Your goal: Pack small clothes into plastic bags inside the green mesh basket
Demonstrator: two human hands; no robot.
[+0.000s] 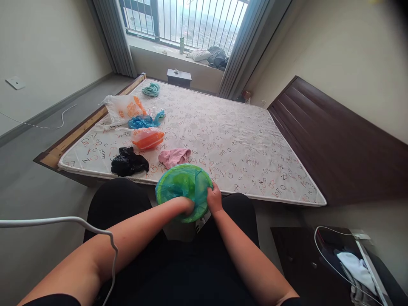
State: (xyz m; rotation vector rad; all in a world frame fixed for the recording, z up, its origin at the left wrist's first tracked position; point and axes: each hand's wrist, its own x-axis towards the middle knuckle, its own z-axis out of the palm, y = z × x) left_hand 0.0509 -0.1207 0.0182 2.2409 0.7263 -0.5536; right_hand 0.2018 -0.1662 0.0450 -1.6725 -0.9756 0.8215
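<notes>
A round green trash can (158,196), with a thin blue-green plastic bag (181,187) lining it, stands between my knees and is seen from above. My left hand (187,206) reaches down into its mouth; the fingers are hidden there. At the right side of the rim, my right hand (214,199) is closed round the edge and the bag over it. Just beyond the can lies a pink cloth (174,157) on the mattress, with a crumpled black plastic bag (129,162) to its left.
On the mattress (229,140) lie an orange-and-white bag (148,138), a blue bag (145,122), a white bag with orange print (123,106) and a teal cloth (151,89). A white cable (63,220) crosses over my left forearm. A dark nightstand (299,255) stands at the lower right.
</notes>
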